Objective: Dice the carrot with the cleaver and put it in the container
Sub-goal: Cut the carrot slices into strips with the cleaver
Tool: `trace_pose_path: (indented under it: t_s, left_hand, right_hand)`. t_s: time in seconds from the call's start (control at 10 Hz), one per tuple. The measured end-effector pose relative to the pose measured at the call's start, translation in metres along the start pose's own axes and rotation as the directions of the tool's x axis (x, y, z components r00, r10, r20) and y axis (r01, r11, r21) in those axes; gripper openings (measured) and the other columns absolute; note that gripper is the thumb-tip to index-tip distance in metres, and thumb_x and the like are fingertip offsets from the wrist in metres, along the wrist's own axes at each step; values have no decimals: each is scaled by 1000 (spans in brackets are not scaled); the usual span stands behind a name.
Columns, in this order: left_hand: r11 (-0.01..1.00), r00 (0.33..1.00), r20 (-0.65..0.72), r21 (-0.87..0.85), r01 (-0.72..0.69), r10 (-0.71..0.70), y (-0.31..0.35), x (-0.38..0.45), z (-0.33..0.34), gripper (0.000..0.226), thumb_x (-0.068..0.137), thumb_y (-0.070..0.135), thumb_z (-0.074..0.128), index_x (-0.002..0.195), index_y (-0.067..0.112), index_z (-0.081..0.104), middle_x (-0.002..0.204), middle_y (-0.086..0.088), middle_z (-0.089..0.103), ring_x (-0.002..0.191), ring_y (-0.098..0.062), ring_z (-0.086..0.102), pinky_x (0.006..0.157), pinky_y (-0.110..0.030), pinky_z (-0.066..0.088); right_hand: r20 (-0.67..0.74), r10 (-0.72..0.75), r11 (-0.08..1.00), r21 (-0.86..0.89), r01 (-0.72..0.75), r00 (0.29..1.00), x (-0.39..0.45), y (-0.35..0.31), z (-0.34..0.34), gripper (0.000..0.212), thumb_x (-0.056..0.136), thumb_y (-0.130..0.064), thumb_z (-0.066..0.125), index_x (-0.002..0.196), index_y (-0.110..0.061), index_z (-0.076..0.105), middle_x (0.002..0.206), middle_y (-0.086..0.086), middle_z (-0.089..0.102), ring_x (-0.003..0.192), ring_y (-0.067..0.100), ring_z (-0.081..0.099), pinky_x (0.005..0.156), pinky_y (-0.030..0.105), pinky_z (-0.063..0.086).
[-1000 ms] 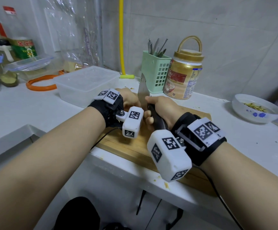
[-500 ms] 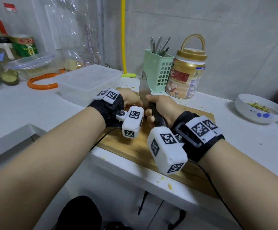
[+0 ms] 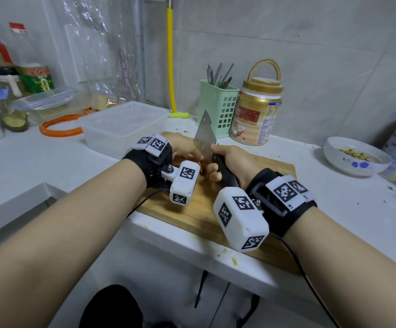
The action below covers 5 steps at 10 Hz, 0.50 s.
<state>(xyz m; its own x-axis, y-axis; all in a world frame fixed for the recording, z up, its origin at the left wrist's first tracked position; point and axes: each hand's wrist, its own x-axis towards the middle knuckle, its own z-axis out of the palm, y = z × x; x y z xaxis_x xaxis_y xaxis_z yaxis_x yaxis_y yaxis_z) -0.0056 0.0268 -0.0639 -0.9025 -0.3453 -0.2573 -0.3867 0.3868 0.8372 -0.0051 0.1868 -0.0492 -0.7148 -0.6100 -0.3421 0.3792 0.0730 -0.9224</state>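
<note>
On our surface [image 3: 38, 162] mid-frame, our right hand [image 3: 233, 159] grips the cleaver [image 3: 205, 136]; our left hand [image 3: 182, 145] holds the carrot [image 3: 201, 167], fingers hidden.

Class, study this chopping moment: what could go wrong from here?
1. The left hand sits right against the cleaver blade, so a slip could cut its fingers.
2. The carrot is mostly hidden behind the hands, making cuts hard to judge.
3. The cutting board overhangs the counter edge and might tip.
</note>
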Motion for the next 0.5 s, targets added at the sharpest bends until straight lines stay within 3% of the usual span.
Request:
trace_pose_path:
  t_s: [0.2,0.3,0.5]
  left_hand:
    - [996,997,-68,89,-17,23,2,-7,4,18,91,7,61,75,12,57,86,-9,65,85,-24,65,94,-39,54]
    - [996,997,-74,87,-6,12,1,-5,5,19,91,8,62,74,12,56,79,-6,62,78,-21,62,91,-36,56]
    - [997,997,-80,78,16,-10,2,-6,5,23,93,9,60,71,12,53,85,-9,63,89,-24,62,98,-39,52]
  right_hand:
    - [-4,0,993,-116,-1,1000,-9,-1,8,31,103,-25,40,77,-8,45,41,3,43,27,13,33,36,11,29]
    - [-11,-2,994,-113,0,1000,-6,-2,11,29,102,-24,41,78,-8,45,41,3,42,26,13,33,34,10,29]
    - [-55,-5,995,-99,0,998,8,-6,13,24,100,-20,46,82,-6,43,53,8,39,25,15,34,33,12,31]
